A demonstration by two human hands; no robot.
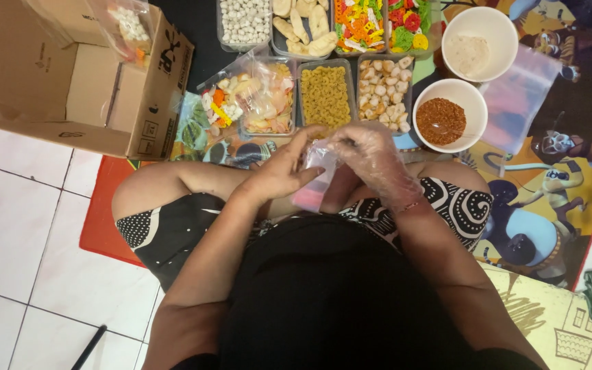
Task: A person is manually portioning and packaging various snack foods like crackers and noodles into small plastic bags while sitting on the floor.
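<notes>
The small plastic bag (313, 179) sits over the person's lap, between both hands, and much of it is hidden by fingers; its contents cannot be made out. Its long axis runs roughly up and down the view, mouth toward the tray of yellow macaroni (325, 96). The left hand (284, 168), bare, pinches the bag's upper edge. The right hand (371, 159), in a clear glove, pinches the same edge opposite.

I see a white tile floor (8, 226) on the left. A red mat (104, 205) lies on it. On the right is a bright cartoon mat (570, 171). The light is soft.
</notes>
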